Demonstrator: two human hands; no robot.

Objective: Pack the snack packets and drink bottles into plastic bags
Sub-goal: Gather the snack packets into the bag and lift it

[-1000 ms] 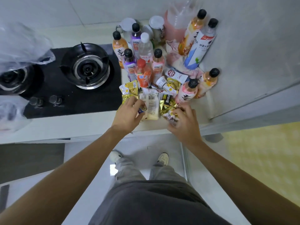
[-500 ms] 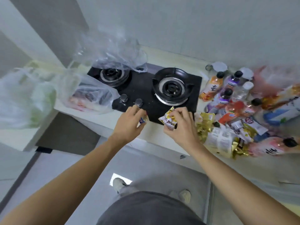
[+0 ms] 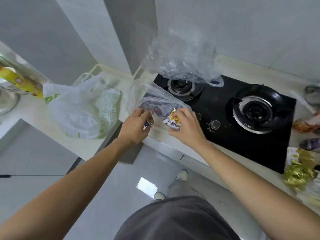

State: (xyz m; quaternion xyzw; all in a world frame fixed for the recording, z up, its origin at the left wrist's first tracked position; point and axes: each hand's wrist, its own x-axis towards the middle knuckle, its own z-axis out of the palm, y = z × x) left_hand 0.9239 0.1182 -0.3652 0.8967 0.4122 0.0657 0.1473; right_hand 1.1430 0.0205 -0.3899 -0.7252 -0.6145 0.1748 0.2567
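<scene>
Snack packet (image 3: 171, 121), white and gold, pinched in right hand (image 3: 186, 129) fingertips at mouth of clear bag (image 3: 155, 103). Left hand (image 3: 134, 126) grips a small blue-edged packet (image 3: 149, 122) beside it. Bag sits at left edge of stove (image 3: 242, 122). White bag (image 3: 83, 108) further left.

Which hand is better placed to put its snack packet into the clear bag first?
Right, probably. The right hand pinches a white and gold packet just at the clear bag. The left hand holds a smaller, mostly hidden packet lower.
</scene>
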